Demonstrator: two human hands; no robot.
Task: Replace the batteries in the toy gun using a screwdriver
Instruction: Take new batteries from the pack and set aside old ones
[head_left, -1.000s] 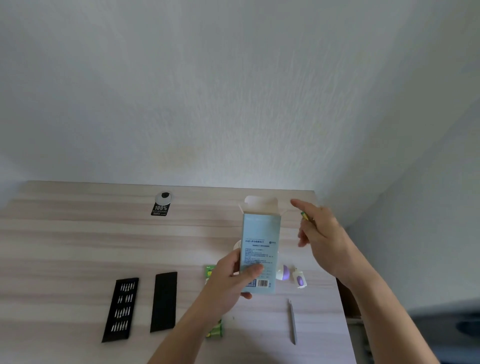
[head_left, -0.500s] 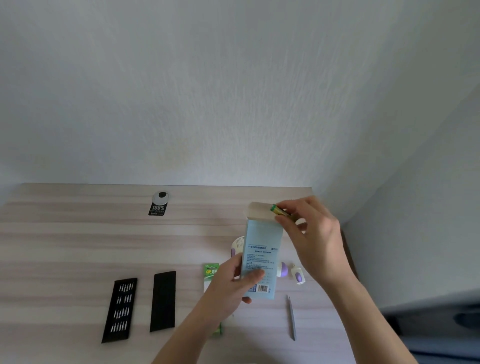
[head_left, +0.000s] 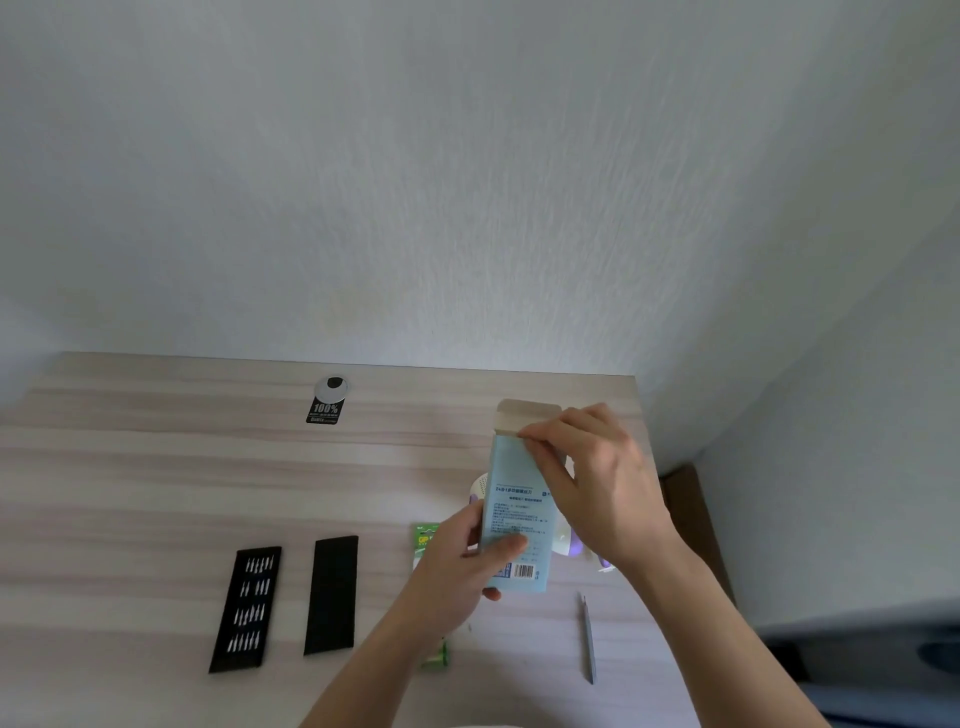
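Note:
My left hand (head_left: 457, 566) grips the lower part of an upright light blue box (head_left: 511, 499), its top flap open. My right hand (head_left: 597, 488) is at the box's open top, thumb and fingertips pinched on the front rim; no battery shows between them. The white and purple toy gun (head_left: 569, 548) lies on the table behind the box, mostly hidden by it and by my hands. A slim grey screwdriver (head_left: 588, 642) lies to the right of my left forearm. A green battery pack (head_left: 423, 538) peeks out left of my left hand, and another green piece (head_left: 436, 659) lies under my forearm.
A black tray of screwdriver bits (head_left: 245, 608) and its black lid (head_left: 331, 595) lie at the left on the wooden table (head_left: 156, 467). A cable grommet with a black label (head_left: 330, 397) sits at the back. The table's right edge is near a brown carton (head_left: 685, 499).
My right hand, which held a green battery out to the right, has come to the box's open top; the battery no longer shows. The box has stayed upright in my left hand.

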